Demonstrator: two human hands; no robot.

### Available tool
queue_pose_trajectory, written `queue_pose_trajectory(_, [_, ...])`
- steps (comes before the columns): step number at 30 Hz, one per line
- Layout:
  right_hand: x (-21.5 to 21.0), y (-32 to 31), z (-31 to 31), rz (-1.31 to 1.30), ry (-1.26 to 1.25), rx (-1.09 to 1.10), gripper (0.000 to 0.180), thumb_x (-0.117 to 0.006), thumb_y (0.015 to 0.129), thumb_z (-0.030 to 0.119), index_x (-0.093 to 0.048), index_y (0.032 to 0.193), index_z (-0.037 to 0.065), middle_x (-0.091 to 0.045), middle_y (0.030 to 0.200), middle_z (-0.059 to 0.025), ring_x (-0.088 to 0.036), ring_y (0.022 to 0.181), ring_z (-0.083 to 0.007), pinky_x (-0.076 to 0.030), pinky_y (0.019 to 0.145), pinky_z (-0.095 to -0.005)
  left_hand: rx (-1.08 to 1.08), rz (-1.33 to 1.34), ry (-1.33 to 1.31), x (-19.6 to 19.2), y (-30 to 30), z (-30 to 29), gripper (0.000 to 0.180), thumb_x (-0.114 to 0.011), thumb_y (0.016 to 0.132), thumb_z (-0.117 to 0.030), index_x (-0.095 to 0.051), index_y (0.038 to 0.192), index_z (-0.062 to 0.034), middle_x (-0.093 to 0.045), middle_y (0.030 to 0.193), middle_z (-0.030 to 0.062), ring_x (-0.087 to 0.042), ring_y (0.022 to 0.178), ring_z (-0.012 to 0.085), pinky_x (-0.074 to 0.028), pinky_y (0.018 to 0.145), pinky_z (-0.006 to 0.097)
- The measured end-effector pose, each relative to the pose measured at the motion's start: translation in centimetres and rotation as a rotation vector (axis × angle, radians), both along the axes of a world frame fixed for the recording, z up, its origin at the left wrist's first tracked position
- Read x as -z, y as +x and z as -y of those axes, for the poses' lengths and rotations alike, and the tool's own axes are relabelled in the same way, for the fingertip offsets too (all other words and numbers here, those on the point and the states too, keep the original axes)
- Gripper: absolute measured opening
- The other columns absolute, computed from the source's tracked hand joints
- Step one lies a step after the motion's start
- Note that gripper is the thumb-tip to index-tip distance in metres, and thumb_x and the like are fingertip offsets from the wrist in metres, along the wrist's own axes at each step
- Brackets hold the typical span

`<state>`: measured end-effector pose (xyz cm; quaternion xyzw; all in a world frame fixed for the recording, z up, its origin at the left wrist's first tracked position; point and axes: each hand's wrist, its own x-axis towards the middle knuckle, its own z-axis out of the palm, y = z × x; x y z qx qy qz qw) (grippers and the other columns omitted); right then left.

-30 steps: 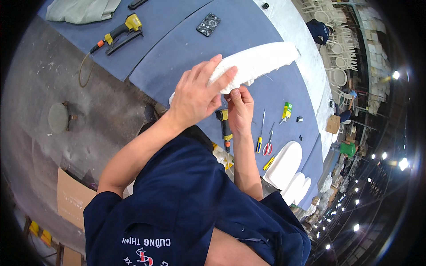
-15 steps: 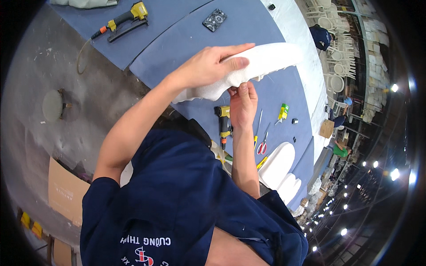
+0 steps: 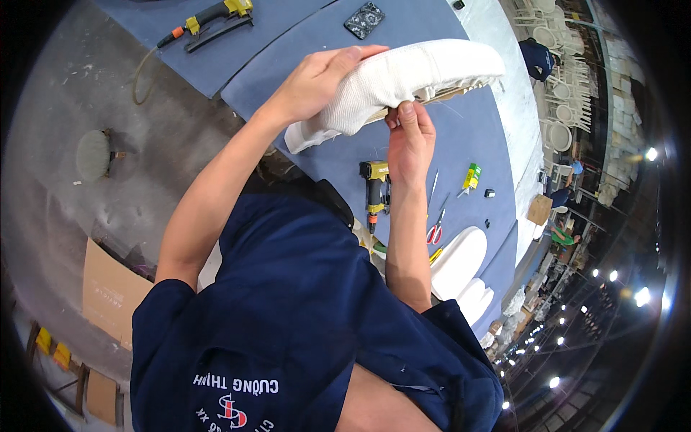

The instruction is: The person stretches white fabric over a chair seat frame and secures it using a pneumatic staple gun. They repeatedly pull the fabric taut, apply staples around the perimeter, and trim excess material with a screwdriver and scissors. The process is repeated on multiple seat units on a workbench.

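A curved, padded cushion panel (image 3: 446, 63) in white woven fabric is held up above the blue table. Its underside edge shows a tan board, with the fabric bunched and gathered along it. My left hand (image 3: 315, 85) grips the panel's left end, thumb and fingers over the top of the fabric. At the lower edge, my right hand (image 3: 412, 140) pinches the fabric cover between thumb and fingers; the fingertips are partly hidden under the edge.
A yellow-black nail gun (image 3: 376, 193), red-handled scissors (image 3: 435, 233) and a green-yellow packet (image 3: 471, 176) lie near my right forearm. White pads (image 3: 459, 261) rest beyond. Another nail gun (image 3: 216, 20) and a patterned phone (image 3: 364, 20) lie farther off. A round stool (image 3: 93, 155) is left.
The panel has tipped, so more of its underside board and gathered fabric edge shows. My left hand has shifted left along it; my right hand still pinches the edge.
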<state>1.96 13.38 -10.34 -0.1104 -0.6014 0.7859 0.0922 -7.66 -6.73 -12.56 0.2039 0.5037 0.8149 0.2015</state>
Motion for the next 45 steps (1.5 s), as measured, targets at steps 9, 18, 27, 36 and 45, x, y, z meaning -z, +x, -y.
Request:
queue_pose_trajectory(9, [5.6, 3.7, -13.8, 0.475, 0.785, -0.191, 0.033, -0.071, 0.109, 0.029, -0.078, 0.119, -0.001, -0.078, 0.102, -0.0067, -0.069, 0.099, -0.0141, -0.054, 0.091, -0.0303, -0.573, -0.429, -0.477, 1.8, 4.9, 0.1, 0.089, -0.09, 0.091, -0.021, -0.043, 0.164, -0.0028, -0.069, 0.144, 0.0177, -0.064, 0.136, 0.0265, -0.05, 0.115, 0.041])
queue_pose_trajectory(18, [23.8, 33.6, -36.6, 1.566, 1.108, 0.127, 0.101, -0.076, 0.095, 0.046, -0.024, 0.177, 0.019, -0.041, 0.17, -0.0273, -0.047, 0.152, -0.0494, -0.042, 0.123, -0.0616, -0.573, -0.424, -0.424, -3.7, 0.9, -3.4, 0.076, -0.091, 0.086, -0.007, -0.054, 0.152, 0.0022, -0.073, 0.136, 0.016, -0.07, 0.124, 0.0224, -0.054, 0.109, 0.037])
queue_pose_trajectory(27, [25.4, 40.4, -36.9, 1.314, 1.172, 0.369, 0.089, -0.08, 0.094, 0.021, -0.034, 0.17, 0.03, -0.061, 0.143, -0.021, -0.07, 0.12, -0.0473, -0.058, 0.1, -0.0575, -0.005, -1.269, -0.954, -24.6, -1.7, -19.2, 0.07, -0.088, 0.085, -0.028, -0.065, 0.151, -0.0197, -0.077, 0.127, 0.0147, -0.078, 0.109, 0.0353, -0.061, 0.097, 0.042])
queue_pose_trajectory(36, [0.8, 23.6, -35.6, -0.324, 0.784, 1.345, 0.014, -0.068, 0.11, 0.02, -0.064, 0.114, 0.007, -0.065, 0.103, -0.009, -0.068, 0.083, -0.0234, -0.058, 0.074, -0.0359, 0.324, -1.495, -1.235, -17.5, 3.6, -32.2, 0.063, -0.08, 0.088, -0.024, -0.062, 0.148, -0.0146, -0.072, 0.118, 0.0155, -0.072, 0.112, 0.0393, -0.058, 0.094, 0.052])
queue_pose_trajectory(45, [-12.1, 13.3, -35.4, -0.687, -0.485, 0.991, 0.047, -0.06, 0.113, 0.048, -0.052, 0.083, 0.014, -0.046, 0.065, 0.0012, -0.039, 0.046, -0.0104, -0.034, 0.043, -0.0303, 0.256, -1.392, -1.485, -17.6, 3.7, -34.6, 0.065, -0.086, 0.083, -0.032, -0.066, 0.141, -0.0112, -0.075, 0.124, 0.015, -0.072, 0.117, 0.0383, -0.058, 0.099, 0.05])
